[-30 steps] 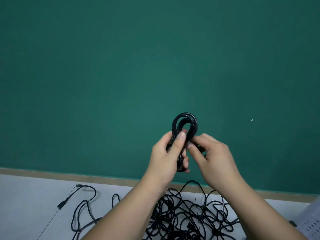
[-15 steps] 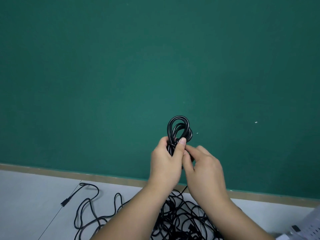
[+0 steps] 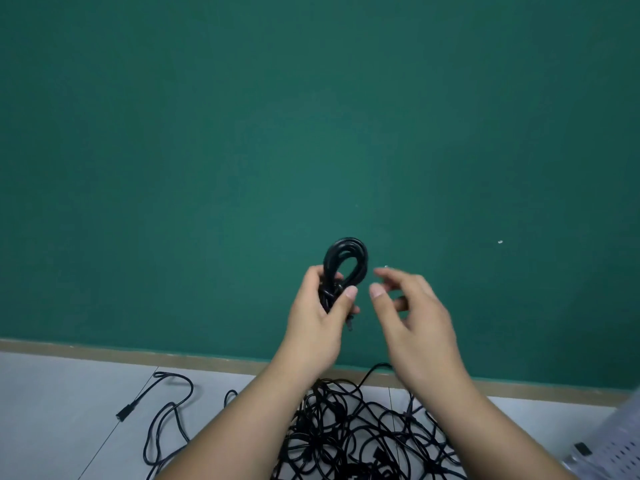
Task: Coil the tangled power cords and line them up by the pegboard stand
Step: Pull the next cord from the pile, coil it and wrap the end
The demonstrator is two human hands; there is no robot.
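A: Green wall behind, pale floor along bottom of frame. Status?
B: Coiled cord up at centre frame, gripped round its wrapped waist by left hand. Right hand just beside, not touching, fingers loose, holding nothing; slightly blurred.
A: Rest?
B: Tangled pile on floor, bottom centre; one plug trailing off lower left. Pegboard stand corner at lower right edge.
A: Handling?
B: Light, limp yet springy, judging by look. Likely to spring open on a slack grip. Best held at the wrap, not the loop. Pile prone to snagging: start from a plug end, feed out slowly.
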